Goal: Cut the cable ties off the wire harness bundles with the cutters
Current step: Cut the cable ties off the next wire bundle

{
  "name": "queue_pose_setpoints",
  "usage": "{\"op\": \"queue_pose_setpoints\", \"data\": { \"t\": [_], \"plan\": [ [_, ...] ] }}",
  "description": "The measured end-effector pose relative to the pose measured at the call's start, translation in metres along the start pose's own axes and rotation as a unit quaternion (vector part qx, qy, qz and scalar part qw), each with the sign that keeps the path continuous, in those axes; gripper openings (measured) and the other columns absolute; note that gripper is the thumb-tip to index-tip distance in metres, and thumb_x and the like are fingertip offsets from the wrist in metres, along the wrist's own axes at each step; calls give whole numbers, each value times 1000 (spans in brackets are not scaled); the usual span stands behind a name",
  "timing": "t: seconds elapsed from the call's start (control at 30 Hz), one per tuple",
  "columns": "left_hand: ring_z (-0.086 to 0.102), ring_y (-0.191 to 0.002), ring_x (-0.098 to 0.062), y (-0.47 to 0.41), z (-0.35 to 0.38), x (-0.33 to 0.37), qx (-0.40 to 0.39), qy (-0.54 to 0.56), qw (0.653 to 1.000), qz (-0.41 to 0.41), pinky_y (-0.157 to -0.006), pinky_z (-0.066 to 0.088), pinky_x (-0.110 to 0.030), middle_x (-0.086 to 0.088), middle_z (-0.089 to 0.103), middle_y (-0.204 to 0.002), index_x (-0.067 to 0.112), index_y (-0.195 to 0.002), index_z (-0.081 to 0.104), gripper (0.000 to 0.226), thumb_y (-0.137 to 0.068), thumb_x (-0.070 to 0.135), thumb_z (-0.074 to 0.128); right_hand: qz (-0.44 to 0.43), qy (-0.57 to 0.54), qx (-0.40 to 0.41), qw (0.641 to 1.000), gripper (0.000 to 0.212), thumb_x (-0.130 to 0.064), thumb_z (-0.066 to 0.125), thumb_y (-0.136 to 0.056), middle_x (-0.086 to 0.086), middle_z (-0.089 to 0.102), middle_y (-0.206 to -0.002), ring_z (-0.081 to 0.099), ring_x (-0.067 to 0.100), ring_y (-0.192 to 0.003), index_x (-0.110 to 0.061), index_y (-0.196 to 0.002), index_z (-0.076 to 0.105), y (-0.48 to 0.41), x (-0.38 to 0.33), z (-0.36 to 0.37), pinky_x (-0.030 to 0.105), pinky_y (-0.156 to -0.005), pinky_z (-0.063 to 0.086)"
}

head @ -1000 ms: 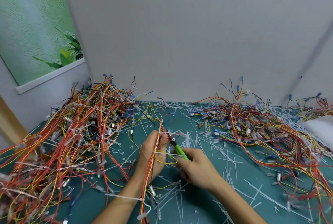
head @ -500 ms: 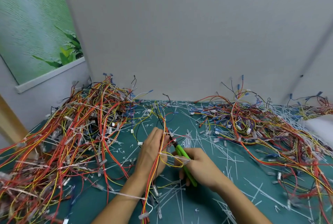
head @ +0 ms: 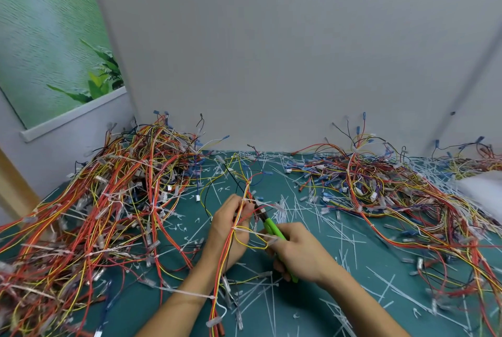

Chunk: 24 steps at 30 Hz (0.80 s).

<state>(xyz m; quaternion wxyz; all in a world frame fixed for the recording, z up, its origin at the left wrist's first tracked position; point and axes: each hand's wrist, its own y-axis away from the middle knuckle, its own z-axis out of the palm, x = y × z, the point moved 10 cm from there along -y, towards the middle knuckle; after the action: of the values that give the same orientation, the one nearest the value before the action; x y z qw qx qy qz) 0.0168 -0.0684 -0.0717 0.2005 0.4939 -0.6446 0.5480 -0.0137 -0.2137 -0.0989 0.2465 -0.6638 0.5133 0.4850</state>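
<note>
One view only, head camera, looking down on the bench (head: 339,282). Left grip (head: 229,224) is wrapped round one wire harness bundle (head: 220,263) of red, orange and yellow leads, held up off the teal mat. It sits between a dense tangled heap (head: 108,201) on the left and a looser heap (head: 366,182) on the right. Right grip (head: 298,252) is closed round the green handles of the cutters (head: 273,229). Their dark nose points up and left, at a white cable tie (head: 264,204) just above the left fingers. Cannot tell whether the blades are round the strap or only beside it. A second tie (head: 251,232) crosses the bundle lower down by the palm, and a third (head: 190,294) shows across the left forearm. Cut strap ends (head: 320,217) litter the mat. Judgement: the step in hand is the snip on the upper tie. To do it well, slip one blade under the strap alone, flat to the bundle, with the nose clear of insulation. A yellow loop (head: 250,244) hangs close to the handles and thin leads crowd the nose, so a nicked wire is the risk. Left grip should bunch the leads tight and turn the tie's head outward. One short squeeze, then down to the second tie.
</note>
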Motion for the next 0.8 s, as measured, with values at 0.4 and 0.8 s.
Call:
{"op": "queue_pose_setpoints", "data": {
  "t": [0.4, 0.8],
  "plan": [
    [47, -72, -1, 0, 5, -6, -12, 48, 998, -33, -72, 41, -24, 14, 48, -77, 39, -76, 54, 29, -101, 24, 52, -13, 29, 0, 1000, 22, -18, 46, -102, 6, 50, -56, 46, 12, -37, -11, -82, 51, 2, -2, 3, 21, -40, 39],
    [49, -68, -10, 4, 5, 17, -48, -57, 994, 78, -62, 36, -18, 10, 43, -80, 19, -83, 51, 28, -105, 34, 45, 23, 45, -34, 998, 30, -38, 51, -106, 8, 61, -64, 53, 21, -47, -16, -86, 56, 1, 5, -2, 27, -47, 45]
  ]
}}
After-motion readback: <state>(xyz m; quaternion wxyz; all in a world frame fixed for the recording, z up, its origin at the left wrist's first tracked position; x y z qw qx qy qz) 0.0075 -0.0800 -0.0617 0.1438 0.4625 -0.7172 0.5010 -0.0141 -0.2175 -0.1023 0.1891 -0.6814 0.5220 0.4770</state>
